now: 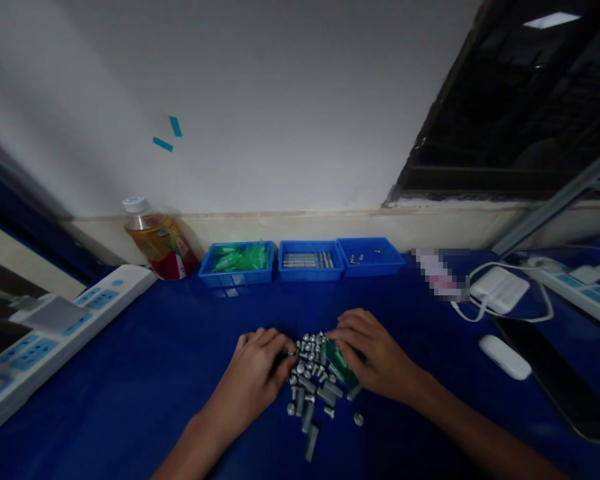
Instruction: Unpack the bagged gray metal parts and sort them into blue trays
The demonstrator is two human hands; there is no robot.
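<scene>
A heap of several small silver metal pins [310,380] lies on the blue table [130,373] between my hands. My left hand [257,370] rests at the heap's left edge, its fingers curled and pinched at the nearest pins. My right hand [375,353] sits on the heap's right side, fingers bent over a green plastic piece [341,365] that it holds against the pins. What the left fingertips hold is too small to see.
Three blue bins stand at the back: one with green plastic parts [237,261], one with rows of metal pieces [309,260], one with a few small bits [370,255]. A tea bottle [157,243], power strips [55,327], a white charger with cable [500,290] and a dark tablet [570,380] surround the workspace.
</scene>
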